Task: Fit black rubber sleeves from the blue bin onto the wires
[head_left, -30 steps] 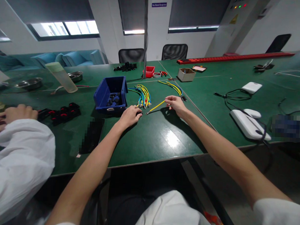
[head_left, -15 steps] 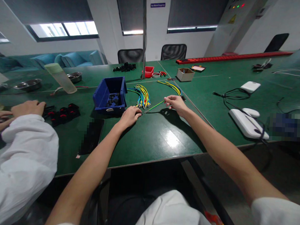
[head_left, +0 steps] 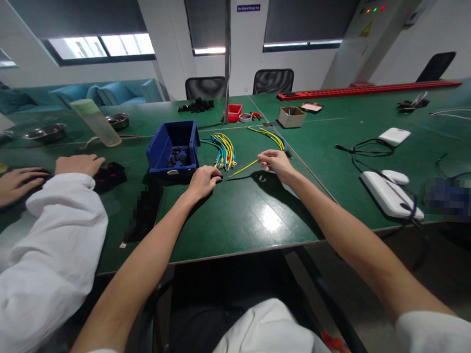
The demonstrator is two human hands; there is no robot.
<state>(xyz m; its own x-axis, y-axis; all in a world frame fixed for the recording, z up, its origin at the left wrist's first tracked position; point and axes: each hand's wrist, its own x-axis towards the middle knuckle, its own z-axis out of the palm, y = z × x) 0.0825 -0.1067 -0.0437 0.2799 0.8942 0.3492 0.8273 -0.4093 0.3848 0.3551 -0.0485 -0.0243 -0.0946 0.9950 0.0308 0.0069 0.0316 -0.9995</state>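
My right hand [head_left: 274, 161] pinches a thin yellow-green wire [head_left: 245, 168] near one end. From my fingers the wire slants down to the left, and its bare-looking metal tip stops just short of my left hand [head_left: 204, 181]. Closed fingers of that left hand rest low over the table, with a small black piece [head_left: 220, 178] at the fingertips. A fan of yellow and blue wires [head_left: 226, 149] with metal ends lies just beyond my hands. More yellow wires [head_left: 271, 136] lie behind my right hand.
Left of my left hand is a blue bin [head_left: 155, 151] with black pieces inside. A dark phone-like slab [head_left: 147, 214] lies nearer. At the left, a co-worker's hand [head_left: 78, 164] reaches black-and-red parts [head_left: 112, 175]. White devices [head_left: 388, 196] with cables lie right.
The wire in my right hand showed green before and shows yellow now; its tip has shifted very slightly. The co-worker's near hand has moved right, over the black-and-red parts.
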